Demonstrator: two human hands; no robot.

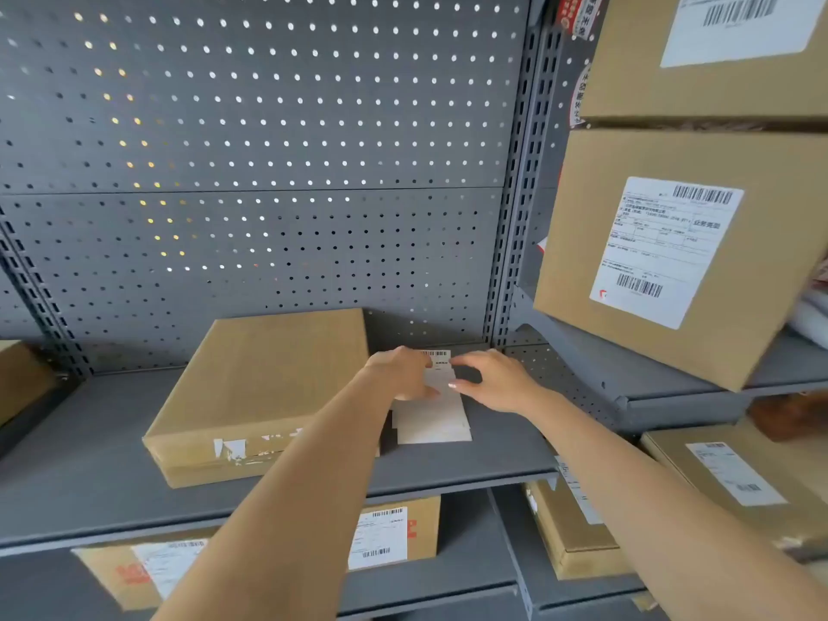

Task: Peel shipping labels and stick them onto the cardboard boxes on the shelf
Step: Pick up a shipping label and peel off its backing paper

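Note:
A flat cardboard box lies on the grey shelf, with no label on its top. Right beside it sits a small stack of white label sheets. My left hand pinches the top shipping label at its far left corner, lifting it off the stack. My right hand hovers just right of the label, fingers spread, thumb and forefinger close to the label's edge; whether they touch it is unclear.
A grey pegboard wall backs the shelf. Labelled boxes stack on the right-hand shelf, one tilted over its edge. More labelled boxes sit on the lower shelves. A metal upright divides the bays.

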